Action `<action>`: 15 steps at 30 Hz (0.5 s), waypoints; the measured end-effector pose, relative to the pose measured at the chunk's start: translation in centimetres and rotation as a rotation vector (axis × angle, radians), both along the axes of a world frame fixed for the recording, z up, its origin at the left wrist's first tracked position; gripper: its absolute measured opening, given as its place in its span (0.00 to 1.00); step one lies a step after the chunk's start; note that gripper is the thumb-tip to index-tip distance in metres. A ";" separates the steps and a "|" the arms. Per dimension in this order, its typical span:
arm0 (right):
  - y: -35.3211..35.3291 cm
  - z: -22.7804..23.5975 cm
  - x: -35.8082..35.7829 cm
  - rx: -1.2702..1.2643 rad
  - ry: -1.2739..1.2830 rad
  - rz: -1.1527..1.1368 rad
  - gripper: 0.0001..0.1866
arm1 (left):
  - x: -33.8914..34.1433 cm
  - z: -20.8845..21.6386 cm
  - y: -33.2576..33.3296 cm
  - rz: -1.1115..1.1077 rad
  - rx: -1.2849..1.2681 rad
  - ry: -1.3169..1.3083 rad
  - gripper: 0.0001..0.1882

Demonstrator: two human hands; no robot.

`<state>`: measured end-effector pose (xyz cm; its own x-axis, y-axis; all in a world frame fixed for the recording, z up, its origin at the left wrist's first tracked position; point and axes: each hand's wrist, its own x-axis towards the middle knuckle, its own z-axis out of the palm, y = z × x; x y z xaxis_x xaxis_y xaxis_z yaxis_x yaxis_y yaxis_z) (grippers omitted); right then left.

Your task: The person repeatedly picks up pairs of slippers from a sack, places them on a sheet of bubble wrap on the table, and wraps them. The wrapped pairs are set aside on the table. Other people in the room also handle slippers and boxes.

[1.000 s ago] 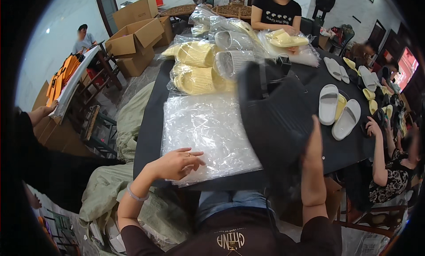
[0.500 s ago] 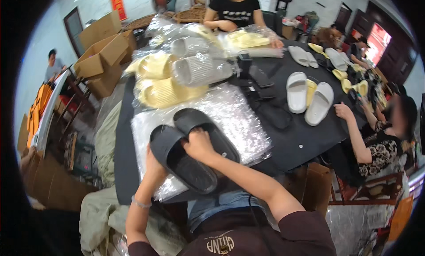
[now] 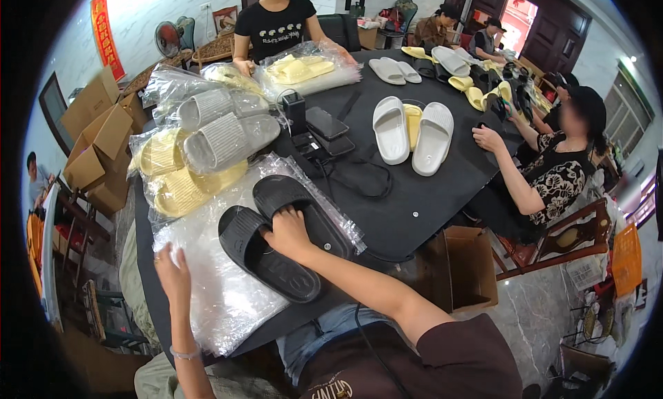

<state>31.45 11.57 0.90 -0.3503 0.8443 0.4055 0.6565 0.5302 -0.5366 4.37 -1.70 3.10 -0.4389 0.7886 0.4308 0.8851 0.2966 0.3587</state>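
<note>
1. The left hand (image 3: 173, 271) is at the left edge of a stack of clear plastic bags (image 3: 214, 295). Its fingers are loose and spread a little, grasping nothing; whether they touch the bags, I cannot tell. A pale bracelet (image 3: 185, 354) is around this wrist.
2. The right hand (image 3: 286, 233) comes across from the right side. Its fingers are bent into the strap openings of two black slippers, grasping both at the inner sides of the straps; the fingertips are hidden.
3. These slippers, the left one (image 3: 276, 269) and the right one (image 3: 319, 223), are side by side above the bags, soles downward, with the toe ends pointing away from the person.
4. The bags lie on a table (image 3: 407, 212) with black surface. Below its right edge stands an open cardboard box (image 3: 459, 268), beside a wooden chair (image 3: 566, 237).
5. Just beyond the bags are yellow slippers (image 3: 197, 188) and grey slippers (image 3: 224, 143), both wrapped in clear plastic. To the right of them are some black flat devices (image 3: 328, 126) and a black cord (image 3: 376, 188).
6. Farther right, two white slippers (image 3: 434, 140) stand with one yellow slipper (image 3: 413, 123) between them. Near the table's right edge is a co-worker's hand (image 3: 490, 140).
7. At the far side, a person in a black shirt (image 3: 276, 30) is behind other wrapped yellow slippers (image 3: 300, 69).
8. Well apart, on the left, are open cartons (image 3: 100, 143), a fan (image 3: 168, 39) and a red banner (image 3: 106, 36) on the wall.
</note>
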 end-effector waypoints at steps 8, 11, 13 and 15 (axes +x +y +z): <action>0.0 -0.1 -0.1 0.017 -0.009 -0.003 0.18 | -4.3 -2.4 2.3 0.200 0.245 -0.063 0.22; -0.1 0.0 0.2 0.036 -0.005 -0.007 0.17 | -4.4 -0.5 2.5 0.131 0.279 -0.515 0.19; -0.1 -0.2 0.0 0.040 -0.016 0.006 0.17 | -6.6 -1.2 2.5 0.061 0.372 -0.818 0.17; -0.3 -0.1 0.2 0.021 -0.015 0.002 0.17 | -4.7 -0.1 2.9 0.119 0.532 -1.004 0.13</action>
